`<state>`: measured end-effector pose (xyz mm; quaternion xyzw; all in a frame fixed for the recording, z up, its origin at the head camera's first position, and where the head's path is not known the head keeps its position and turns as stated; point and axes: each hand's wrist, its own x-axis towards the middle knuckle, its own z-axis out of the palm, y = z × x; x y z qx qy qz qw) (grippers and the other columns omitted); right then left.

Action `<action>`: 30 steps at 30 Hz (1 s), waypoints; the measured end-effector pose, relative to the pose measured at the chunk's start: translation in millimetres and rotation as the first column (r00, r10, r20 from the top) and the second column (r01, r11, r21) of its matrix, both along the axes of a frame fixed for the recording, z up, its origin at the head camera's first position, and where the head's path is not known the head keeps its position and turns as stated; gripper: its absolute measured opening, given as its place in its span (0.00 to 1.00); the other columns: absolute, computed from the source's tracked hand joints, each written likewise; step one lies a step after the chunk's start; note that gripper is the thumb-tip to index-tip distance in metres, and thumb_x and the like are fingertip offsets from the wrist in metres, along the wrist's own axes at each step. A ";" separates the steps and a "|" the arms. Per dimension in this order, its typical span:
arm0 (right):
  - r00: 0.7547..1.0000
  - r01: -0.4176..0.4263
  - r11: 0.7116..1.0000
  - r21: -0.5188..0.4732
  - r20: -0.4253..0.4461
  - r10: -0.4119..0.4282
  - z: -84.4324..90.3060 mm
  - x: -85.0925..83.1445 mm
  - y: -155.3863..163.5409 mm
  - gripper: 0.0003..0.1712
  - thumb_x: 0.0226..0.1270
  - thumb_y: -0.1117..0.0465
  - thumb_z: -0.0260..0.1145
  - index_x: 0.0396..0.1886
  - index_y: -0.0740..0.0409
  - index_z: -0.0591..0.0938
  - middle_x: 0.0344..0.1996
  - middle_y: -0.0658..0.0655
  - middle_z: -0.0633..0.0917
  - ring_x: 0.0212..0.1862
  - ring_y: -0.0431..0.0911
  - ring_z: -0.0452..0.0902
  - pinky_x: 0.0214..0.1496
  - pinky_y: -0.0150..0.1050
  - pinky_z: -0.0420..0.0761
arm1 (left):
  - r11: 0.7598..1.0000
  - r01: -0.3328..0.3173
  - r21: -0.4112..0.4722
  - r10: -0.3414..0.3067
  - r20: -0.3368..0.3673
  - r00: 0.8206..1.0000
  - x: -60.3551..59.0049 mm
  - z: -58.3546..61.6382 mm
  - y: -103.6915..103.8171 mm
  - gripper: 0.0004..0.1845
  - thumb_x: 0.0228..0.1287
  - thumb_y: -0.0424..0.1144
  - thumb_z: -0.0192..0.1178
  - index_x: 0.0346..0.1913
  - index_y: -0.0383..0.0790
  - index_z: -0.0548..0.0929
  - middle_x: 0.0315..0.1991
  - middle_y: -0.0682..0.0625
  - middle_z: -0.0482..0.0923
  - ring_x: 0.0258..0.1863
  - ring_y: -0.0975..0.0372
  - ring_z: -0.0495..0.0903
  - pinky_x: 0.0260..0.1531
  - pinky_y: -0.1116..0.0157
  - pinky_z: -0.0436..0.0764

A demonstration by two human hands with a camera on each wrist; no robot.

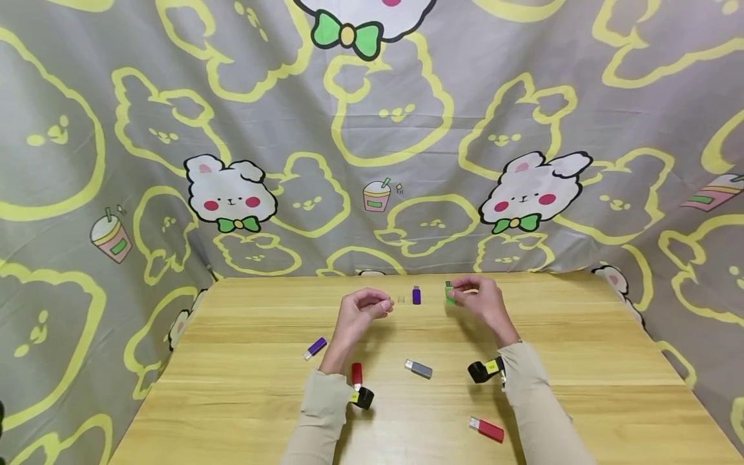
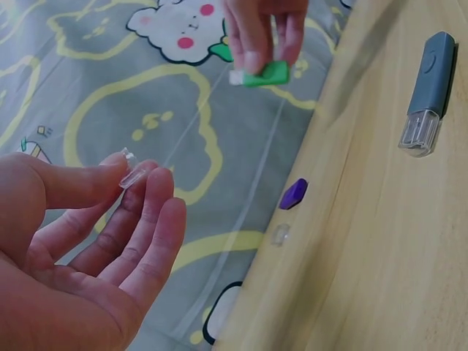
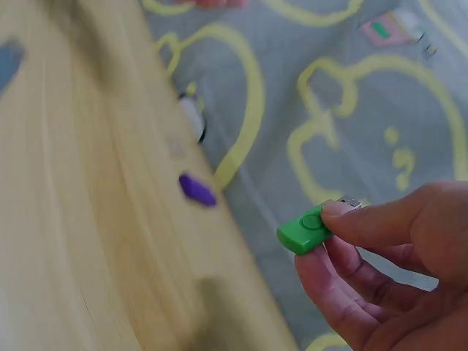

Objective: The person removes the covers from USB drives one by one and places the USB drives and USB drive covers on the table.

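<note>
the green usb stick (image 1: 449, 294) sat pinched in the right hand (image 1: 485, 305) near frame centre above the bench (image 1: 232, 387), its clear cap (image 2: 130, 173) already off, pinched in the left hand (image 1: 354, 318), with recapping seemingly left.

right hand (image 3: 380, 263) pinches green USB stick (image 3: 306, 231) | purple stick (image 3: 197, 189) on table edge (image 3: 88, 219)

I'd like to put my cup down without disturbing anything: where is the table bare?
Bare wood lies left of the purple stick and right of the right hand. Between the sleeves it is crowded: grey stick, red stick.
</note>
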<state>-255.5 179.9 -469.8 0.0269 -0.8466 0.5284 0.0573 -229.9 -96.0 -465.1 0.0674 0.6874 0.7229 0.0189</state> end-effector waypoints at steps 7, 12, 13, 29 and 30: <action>0.995 0.025 0.999 0.040 0.100 -0.029 -14.9 -23.4 5.5 0.10 0.64 0.69 0.74 0.43 0.72 0.86 0.35 0.65 0.88 0.31 0.43 0.83 0.31 0.30 0.84 | 1.000 0.015 -0.015 -0.014 0.012 1.000 0.5 -3.3 -0.5 0.07 0.66 0.22 0.65 0.45 0.23 0.84 0.41 0.33 0.86 0.39 0.52 0.88 0.43 0.62 0.88; 0.985 0.085 0.993 0.085 0.145 -0.097 -21.7 -35.3 6.2 0.12 0.62 0.67 0.75 0.42 0.71 0.87 0.33 0.63 0.89 0.28 0.42 0.81 0.27 0.30 0.80 | 1.000 0.012 -0.021 -0.012 0.014 1.000 -0.4 -4.3 0.5 0.07 0.66 0.22 0.65 0.45 0.23 0.84 0.41 0.34 0.86 0.39 0.53 0.88 0.44 0.62 0.88; 0.983 0.093 0.991 0.096 0.150 -0.107 -22.7 -37.2 6.1 0.12 0.61 0.66 0.75 0.42 0.71 0.87 0.33 0.63 0.89 0.28 0.42 0.81 0.27 0.29 0.80 | 1.000 0.012 -0.022 -0.012 0.015 1.000 -0.6 -4.5 0.8 0.07 0.66 0.22 0.65 0.45 0.23 0.84 0.41 0.34 0.86 0.39 0.53 0.88 0.44 0.62 0.88; 0.982 0.138 0.935 0.327 0.074 -0.171 -24.2 -42.9 -3.8 0.08 0.61 0.62 0.74 0.33 0.65 0.88 0.32 0.62 0.88 0.39 0.60 0.82 0.42 0.53 0.80 | 0.999 0.030 -0.014 -0.029 0.027 0.999 -1.0 -5.6 2.1 0.07 0.66 0.21 0.64 0.46 0.21 0.83 0.42 0.33 0.86 0.39 0.55 0.88 0.44 0.62 0.88; 0.982 0.139 0.935 0.326 0.076 -0.173 -24.4 -42.9 -4.4 0.08 0.62 0.62 0.74 0.32 0.65 0.87 0.32 0.62 0.88 0.39 0.60 0.82 0.42 0.54 0.80 | 0.999 0.033 -0.016 -0.032 0.022 0.999 -1.0 -5.7 2.1 0.07 0.66 0.21 0.64 0.46 0.20 0.83 0.42 0.32 0.86 0.39 0.55 0.88 0.44 0.61 0.88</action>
